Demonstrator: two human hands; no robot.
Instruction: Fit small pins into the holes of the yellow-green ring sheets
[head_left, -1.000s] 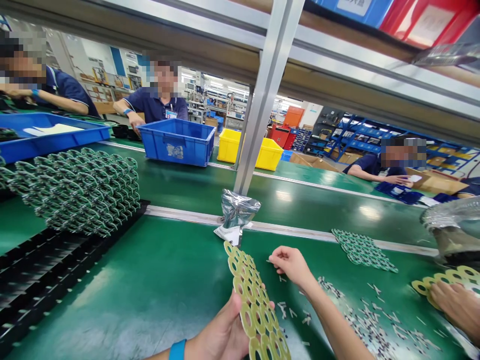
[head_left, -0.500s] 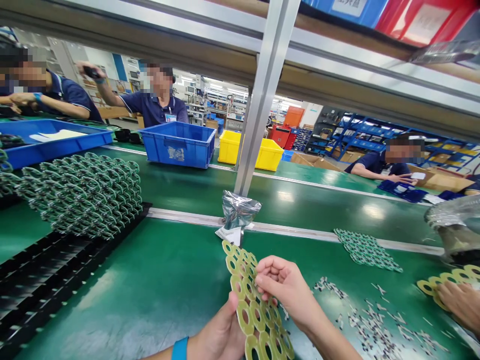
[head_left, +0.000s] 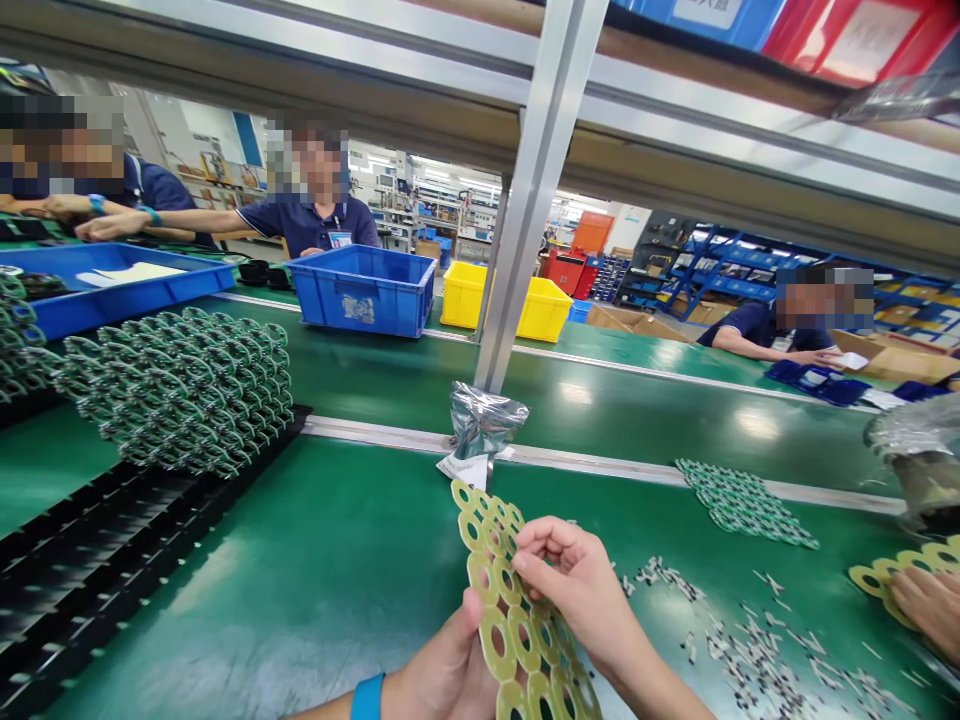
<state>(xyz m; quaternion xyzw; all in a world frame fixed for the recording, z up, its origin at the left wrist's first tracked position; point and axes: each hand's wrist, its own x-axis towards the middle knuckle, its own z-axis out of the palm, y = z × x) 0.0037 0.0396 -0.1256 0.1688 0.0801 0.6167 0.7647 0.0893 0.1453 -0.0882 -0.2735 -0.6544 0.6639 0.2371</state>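
A yellowish panel of joined ring-shaped boards (head_left: 496,635) is held tilted up in front of me. My left hand (head_left: 450,650), with a blue band at the wrist, grips the panel by its lower left edge, the thumb along that side. My right hand (head_left: 570,575) is at the panel's upper right part, thumb and forefinger pinched close to a ring. Whatever lies between those fingertips is too small or hidden to make out. To the right of my right hand, many small black-and-white parts (head_left: 750,650) lie scattered on the green table (head_left: 315,560).
A silvery bag (head_left: 484,420) stands at the metal post (head_left: 525,200). Green ring panels stand in a black rack (head_left: 180,500) at left; another green panel (head_left: 742,505) lies at right. A co-worker's hand (head_left: 926,600) holds a yellow panel. Blue (head_left: 367,290) and yellow bins (head_left: 544,308) stand behind.
My hands stay on the panel in nearly the same pose, and the view has shifted slightly. Across the table, a person's raised arm has come down, stretched to the left.
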